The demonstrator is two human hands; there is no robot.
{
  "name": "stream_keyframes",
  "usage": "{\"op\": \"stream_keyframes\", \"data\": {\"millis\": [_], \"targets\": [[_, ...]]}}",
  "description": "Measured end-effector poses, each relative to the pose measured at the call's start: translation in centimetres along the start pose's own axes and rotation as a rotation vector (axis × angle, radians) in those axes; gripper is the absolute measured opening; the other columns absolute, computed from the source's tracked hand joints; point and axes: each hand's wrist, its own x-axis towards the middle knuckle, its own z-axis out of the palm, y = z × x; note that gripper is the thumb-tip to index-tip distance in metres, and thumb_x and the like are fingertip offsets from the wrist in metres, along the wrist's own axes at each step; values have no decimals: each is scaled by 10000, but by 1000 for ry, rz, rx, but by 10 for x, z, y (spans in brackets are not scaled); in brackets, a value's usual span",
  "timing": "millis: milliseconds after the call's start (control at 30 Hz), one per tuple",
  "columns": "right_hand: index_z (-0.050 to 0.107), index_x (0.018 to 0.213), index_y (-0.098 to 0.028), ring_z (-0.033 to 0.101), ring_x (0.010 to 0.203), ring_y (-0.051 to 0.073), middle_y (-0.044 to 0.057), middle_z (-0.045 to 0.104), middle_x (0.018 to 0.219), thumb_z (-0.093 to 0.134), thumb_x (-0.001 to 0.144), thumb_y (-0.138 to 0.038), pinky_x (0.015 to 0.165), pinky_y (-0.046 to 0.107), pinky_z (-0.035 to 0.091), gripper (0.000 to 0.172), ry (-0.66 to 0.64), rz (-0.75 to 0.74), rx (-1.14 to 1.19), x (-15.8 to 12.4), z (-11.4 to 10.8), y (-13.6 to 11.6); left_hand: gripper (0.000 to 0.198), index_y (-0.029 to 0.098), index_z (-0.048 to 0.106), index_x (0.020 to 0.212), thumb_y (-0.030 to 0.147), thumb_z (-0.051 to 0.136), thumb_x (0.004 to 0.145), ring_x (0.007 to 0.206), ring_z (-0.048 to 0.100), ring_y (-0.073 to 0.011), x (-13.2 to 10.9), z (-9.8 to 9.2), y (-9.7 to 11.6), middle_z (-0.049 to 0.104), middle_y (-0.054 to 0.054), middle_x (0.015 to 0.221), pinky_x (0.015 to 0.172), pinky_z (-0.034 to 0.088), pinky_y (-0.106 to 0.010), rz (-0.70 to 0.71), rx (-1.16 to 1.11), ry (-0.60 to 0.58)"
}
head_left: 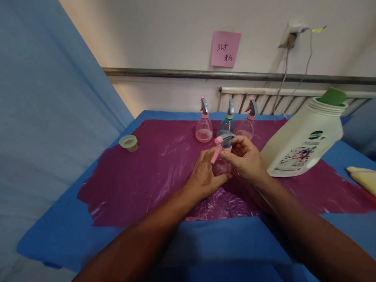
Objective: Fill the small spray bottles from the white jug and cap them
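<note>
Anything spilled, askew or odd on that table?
No spill or damage visible. Mildly odd: the purple sheet lies rumpled with uneven edges on the blue tabletop, and the white jug is uncapped, a green piece jutting from its mouth.

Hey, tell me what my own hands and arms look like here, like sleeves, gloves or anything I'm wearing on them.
Your left hand and right hand are ungloved. The left forearm and right forearm show no sleeves, and no watch, bracelet or markings are visible. Some fingers are partly hidden, so I can't rule out rings.
</note>
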Motion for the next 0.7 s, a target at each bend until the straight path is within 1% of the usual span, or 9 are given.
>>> {"op": "stream_keyframes", "data": {"millis": [100,167,233,300,400,467,567,633,700], "targets": [[711,1121,-285,747,1039,204,13,805,1114,1085,626,-416,1030,393,630,634,0,43,48,2,4,-2,886,305,504,1611,303,953,847,1511,580,-364,-1,1,-2,589,-126,1596,1277,509,-607,44,-19,18],[744,1095,-278,747,1021,200,5,811,1095,1092,605,-423,1002,378,637,619,-9,77,69,2,6,-2,987,330,400,1690,303,941,865,1572,536,-362,0,1,-4,520,-129,1685,1314,476,-614,95,-49,41],[756,1059,-272,747,997,197,-1,812,1065,1088,607,-454,974,373,643,590,-12,99,80,2,7,-1,1038,387,310,1747,301,911,904,1606,510,-353,0,1,-5,464,-115,1745,1325,472,-606,137,-79,47],[759,1051,-267,740,966,192,-3,809,1037,1079,620,-476,948,369,643,576,-12,104,82,2,7,0,1008,444,284,1765,304,868,955,1601,522,-342,1,0,-5,459,-95,1755,1309,498,-595,153,-90,26],[758,1070,-264,742,979,200,13,810,1060,1051,679,-499,960,389,639,543,-52,85,48,2,3,-1,950,465,308,1765,303,829,988,1570,559,-338,2,0,-4,503,-87,1724,1289,523,-597,141,-86,13],[754,1215,-296,759,1109,237,38,816,1185,1009,751,-515,1049,444,628,573,-101,52,31,3,-4,-3,926,458,329,1759,291,813,988,1575,555,-342,2,0,-3,509,-84,1730,1306,503,-605,132,-86,24],[647,1486,-369,731,1310,278,59,802,1343,942,836,-511,1180,527,578,728,-155,-10,71,6,-15,-10,908,457,342,1756,277,790,987,1583,545,-341,2,-1,0,495,-76,1752,1325,477,-602,117,-88,27],[567,1587,-386,734,1319,278,57,811,1331,924,861,-491,1204,548,566,816,-185,-20,83,9,-20,-14,905,457,343,1758,276,782,987,1565,563,-333,2,-1,1,498,-73,1751,1312,490,-589,111,-90,29],[525,1638,-380,757,1268,267,50,824,1279,914,889,-487,1211,551,567,851,-232,5,46,12,-24,-19,898,457,340,1761,284,773,993,1576,555,-329,3,-2,2,489,-70,1761,1315,487,-582,117,-92,24]]}}
